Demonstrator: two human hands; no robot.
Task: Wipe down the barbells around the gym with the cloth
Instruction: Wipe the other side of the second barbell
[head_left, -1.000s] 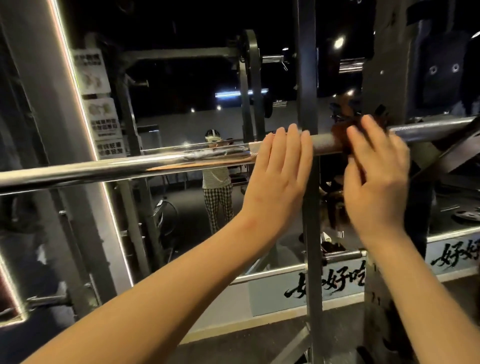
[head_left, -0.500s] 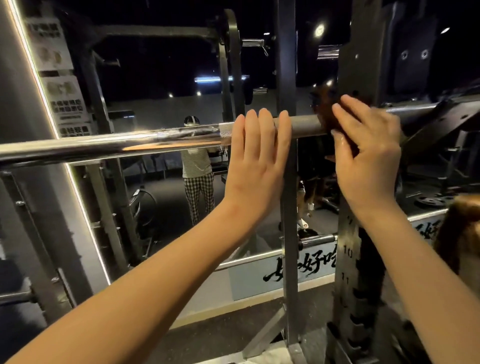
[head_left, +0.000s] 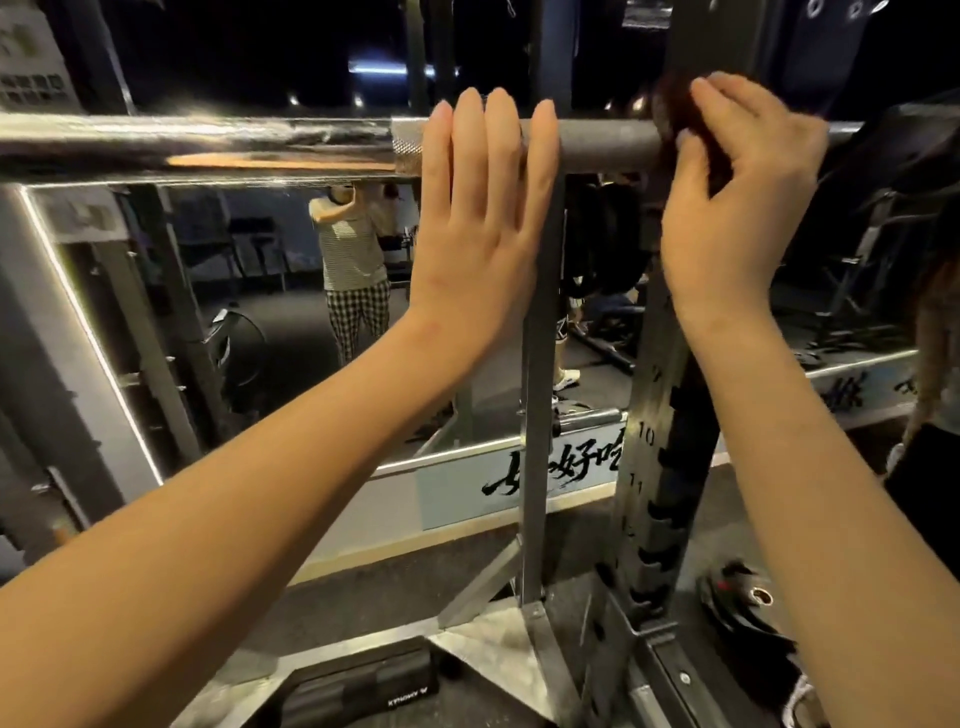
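A long steel barbell (head_left: 208, 143) runs level across the top of the view, shiny on the left and knurled grey in the middle. My left hand (head_left: 483, 208) lies flat against the knurled part, fingers straight and pointing up. To its right my right hand (head_left: 727, 192) holds a dark brown cloth (head_left: 672, 101) wrapped around the bar, with thumb and fingers curled over it. Most of the cloth is hidden under that hand.
A numbered rack upright (head_left: 660, 441) stands just behind my right hand and a slimmer post (head_left: 535, 415) behind my left. A wall mirror (head_left: 291, 322) reflects a person. A weight plate (head_left: 743, 603) lies on the floor at lower right, a black pad (head_left: 363, 691) at the bottom.
The camera has tilted down and drawn closer, so the bar now sits higher in view. My right hand with the cloth has shifted slightly along the bar; my left hand stays flat on it.
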